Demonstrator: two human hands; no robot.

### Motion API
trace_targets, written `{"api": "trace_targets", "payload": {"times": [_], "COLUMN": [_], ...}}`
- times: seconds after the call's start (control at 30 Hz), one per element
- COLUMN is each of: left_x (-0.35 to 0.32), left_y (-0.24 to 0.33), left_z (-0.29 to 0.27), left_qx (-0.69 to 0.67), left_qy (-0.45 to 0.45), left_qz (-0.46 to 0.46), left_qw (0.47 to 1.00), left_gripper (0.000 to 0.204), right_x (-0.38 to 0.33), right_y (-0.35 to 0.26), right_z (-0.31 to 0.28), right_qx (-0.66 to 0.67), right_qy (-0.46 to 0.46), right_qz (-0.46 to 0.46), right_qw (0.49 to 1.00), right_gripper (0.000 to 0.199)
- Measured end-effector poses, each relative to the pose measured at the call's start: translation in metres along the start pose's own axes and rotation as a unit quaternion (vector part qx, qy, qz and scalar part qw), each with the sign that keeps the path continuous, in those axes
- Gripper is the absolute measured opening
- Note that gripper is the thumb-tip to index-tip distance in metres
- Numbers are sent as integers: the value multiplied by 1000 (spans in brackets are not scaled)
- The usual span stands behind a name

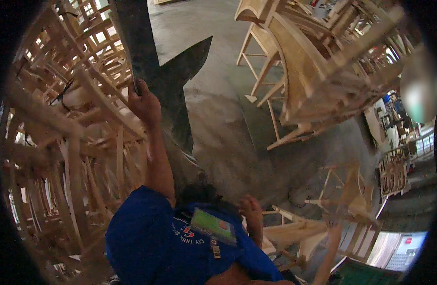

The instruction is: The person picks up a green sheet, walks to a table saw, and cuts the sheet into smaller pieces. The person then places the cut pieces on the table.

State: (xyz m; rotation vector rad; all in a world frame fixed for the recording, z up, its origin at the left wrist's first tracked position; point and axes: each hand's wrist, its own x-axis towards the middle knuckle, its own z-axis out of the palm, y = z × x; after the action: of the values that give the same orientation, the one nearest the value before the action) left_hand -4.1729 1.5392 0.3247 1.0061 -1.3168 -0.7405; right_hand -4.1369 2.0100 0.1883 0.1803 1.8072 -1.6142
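My left hand is stretched forward and closed on the edge of a large flat dark sheet. The sheet has an irregular outline, with one pointed arm reaching to the right and another tapering down toward my body. What it is made of, I cannot tell. Close to my waist, my right hand hangs with loosely bent fingers, somewhat blurred, and no object shows in it. Tall stacks of bare wooden chair frames stand right beside my left forearm.
To the right, wooden chairs with curved backs are piled on one another. More chair parts lie behind my right hand, and another chair stands farther right. Grey concrete floor runs between the stacks.
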Motion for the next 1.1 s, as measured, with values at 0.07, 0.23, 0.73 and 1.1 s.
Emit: {"api": "trace_targets", "payload": {"times": [0.07, 0.23, 0.73, 1.1], "left_x": [41, 138, 428, 645], "left_y": [-9, -28, -157, -275], "left_z": [21, 129, 497, 807], "left_qx": [24, 36, -128, -231], "left_qy": [22, 56, 108, 20], "left_qz": [-1, 57, -68, -200], "left_qw": [999, 996, 984, 952], "left_gripper": [31, 28, 31, 61], "right_x": [54, 217, 686, 944], "right_y": [-20, -86, -356, -454], "right_z": [10, 48, 280, 401], "right_qx": [-2, -134, -198, -116], "right_qy": [0, -6, -104, 7], "right_qz": [-11, -19, -49, 51], "right_qw": [1000, 991, 973, 992], "right_gripper": [45, 41, 40, 38]}}
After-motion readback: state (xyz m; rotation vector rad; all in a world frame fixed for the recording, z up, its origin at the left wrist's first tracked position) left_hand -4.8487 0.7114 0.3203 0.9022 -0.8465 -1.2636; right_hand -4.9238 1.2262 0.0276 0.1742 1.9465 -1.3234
